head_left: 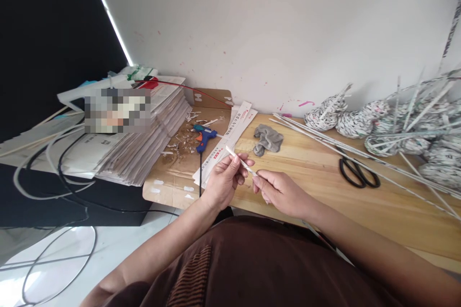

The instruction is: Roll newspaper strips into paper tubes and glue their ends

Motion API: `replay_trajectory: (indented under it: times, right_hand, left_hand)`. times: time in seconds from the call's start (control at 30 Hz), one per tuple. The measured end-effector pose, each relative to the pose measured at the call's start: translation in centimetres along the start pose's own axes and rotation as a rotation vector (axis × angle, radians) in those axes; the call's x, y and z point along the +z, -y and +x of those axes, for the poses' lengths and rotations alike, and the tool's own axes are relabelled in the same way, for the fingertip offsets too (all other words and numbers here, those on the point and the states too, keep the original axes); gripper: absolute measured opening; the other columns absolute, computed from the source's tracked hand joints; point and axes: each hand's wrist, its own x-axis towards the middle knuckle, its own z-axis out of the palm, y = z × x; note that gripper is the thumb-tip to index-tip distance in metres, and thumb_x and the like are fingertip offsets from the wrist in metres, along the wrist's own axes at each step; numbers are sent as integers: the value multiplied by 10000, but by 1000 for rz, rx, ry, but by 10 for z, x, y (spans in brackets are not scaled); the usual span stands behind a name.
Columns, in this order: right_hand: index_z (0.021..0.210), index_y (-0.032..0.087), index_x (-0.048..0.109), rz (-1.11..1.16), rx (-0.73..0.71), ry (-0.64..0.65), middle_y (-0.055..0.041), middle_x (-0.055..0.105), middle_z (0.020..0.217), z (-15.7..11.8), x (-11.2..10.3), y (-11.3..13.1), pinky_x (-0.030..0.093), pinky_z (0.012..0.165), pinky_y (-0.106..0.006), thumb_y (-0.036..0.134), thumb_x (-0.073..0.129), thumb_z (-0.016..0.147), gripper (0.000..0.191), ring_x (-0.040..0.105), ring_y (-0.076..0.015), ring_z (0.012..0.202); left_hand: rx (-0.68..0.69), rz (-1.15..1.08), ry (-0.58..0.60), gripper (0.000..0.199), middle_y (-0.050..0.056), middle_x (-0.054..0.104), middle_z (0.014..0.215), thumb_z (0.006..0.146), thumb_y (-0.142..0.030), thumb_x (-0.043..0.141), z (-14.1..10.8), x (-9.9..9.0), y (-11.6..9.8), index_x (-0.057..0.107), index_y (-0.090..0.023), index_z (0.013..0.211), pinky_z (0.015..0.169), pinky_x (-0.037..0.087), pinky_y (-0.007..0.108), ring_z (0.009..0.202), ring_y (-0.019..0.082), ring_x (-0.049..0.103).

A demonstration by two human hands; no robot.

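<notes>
A thin rolled paper stick runs between my two hands in front of my body, tilted down to the right. My left hand pinches it close to its upper end, which pokes out past the thumb. Lower down, my right hand has its fingers closed round the same stick. Just beyond my left hand lie printed paper strips. A blue glue gun rests beside them on a cardboard sheet. Behind the hands sits a crumpled grey cloth.
Black-handled scissors lie on the wooden table at the right, near long paper sticks. Several woven paper shapes stand along the wall. A tall newspaper stack and looped cables are on the left. Paper scraps litter the cardboard.
</notes>
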Motion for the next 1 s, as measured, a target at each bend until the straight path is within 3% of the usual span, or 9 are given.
replay_trajectory:
  times: [0.07,0.27,0.33,0.5,0.63,0.73,0.87,0.93,1.0]
  right_hand:
    - [776,178,538,85,20,32,59,416,498,0,0,-2,315,496,-221,530,421,944,408,385,-83,454]
    - [687,200,430,620,80,395,94,280,396,4,-5,-9,380,488,-254,516,380,953,416,381,-109,391]
    - [729,190,463,512,82,302,79,347,428,6,-6,-9,386,504,-255,533,375,951,418,406,-109,416]
    - [891,188,549,-196,-142,-57,-14,614,742,5,-3,2,384,619,-259,459,468,942,288,545,-136,648]
    - [994,203,550,-457,-224,-149,-47,653,877,4,1,8,389,678,-287,371,380,984,239,596,-170,756]
    - [869,193,510,-174,-113,-11,8,545,621,8,-1,3,388,570,-266,455,344,981,329,528,-137,556]
    - [760,207,427,441,30,358,105,258,438,14,-7,-6,370,459,-244,530,326,964,395,353,-100,381]
    - [775,199,454,490,41,372,103,287,435,14,-8,-7,388,466,-246,543,366,951,396,355,-97,389]
    - [825,180,516,349,13,226,70,424,492,13,-6,-5,398,500,-238,545,454,923,383,416,-94,443]
  left_hand:
    - [-7,-25,2,253,76,696,877,806,-338,693,0,0,0,672,-130,949,489,381,158,596,62,545]
    - [-61,-91,21,193,70,698,840,819,-304,684,-1,1,1,658,-131,900,489,379,147,600,63,546]
    - [-46,-86,19,201,68,696,849,819,-310,684,-1,1,2,657,-134,913,487,381,148,599,63,545]
    - [-14,-48,16,239,52,684,824,805,-324,697,0,0,3,663,-139,953,489,393,155,594,67,553]
    - [-4,-50,11,230,55,681,831,778,-310,726,1,0,0,674,-119,895,511,411,147,607,59,558]
    - [-18,-67,-2,225,54,680,815,760,-299,744,0,1,-2,678,-108,858,507,410,139,589,47,546]
    - [-48,-93,-3,223,49,678,790,746,-293,756,0,0,0,682,-112,853,491,405,140,581,50,542]
    - [-51,-86,0,233,55,680,798,748,-298,754,0,-1,2,685,-110,868,488,406,142,587,54,545]
    - [-53,-64,1,238,59,680,801,754,-297,748,0,-2,4,689,-107,884,493,415,148,588,59,546]
